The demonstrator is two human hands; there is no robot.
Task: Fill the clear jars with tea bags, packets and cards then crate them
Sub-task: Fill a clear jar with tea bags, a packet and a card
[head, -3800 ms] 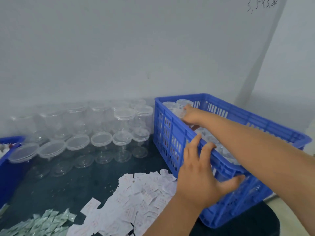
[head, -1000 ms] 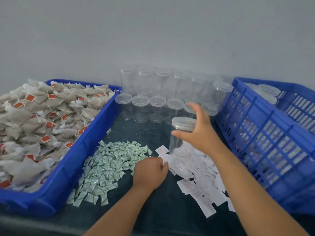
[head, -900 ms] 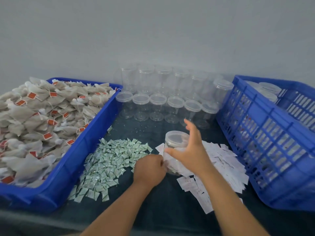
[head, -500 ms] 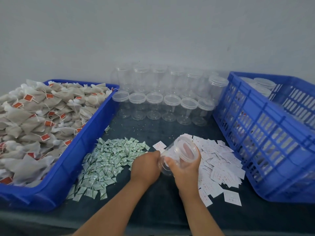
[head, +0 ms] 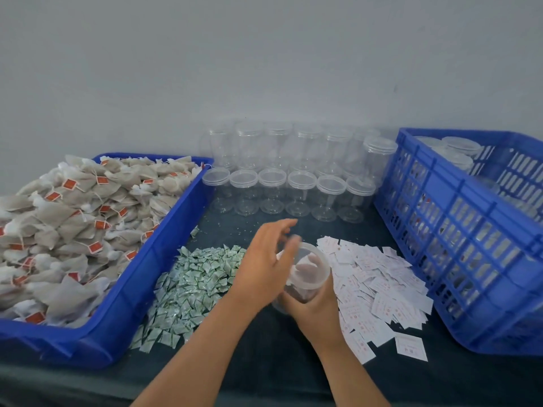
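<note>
The right hand (head: 317, 309) holds a clear jar (head: 308, 271) from below, tilted, above the middle of the dark worktop (head: 264, 362). The left hand (head: 261, 265) hovers at the jar's rim, fingers loose and spread, blurred. Green packets (head: 191, 286) lie at 8 o'clock from the jar and white cards (head: 379, 283) at 3. A blue bin (head: 141, 277) of tea bags (head: 73, 224) sits at 9, empty jars (head: 299, 183) stand at 12, and the blue crate (head: 470, 259) is beyond the cards.
</note>
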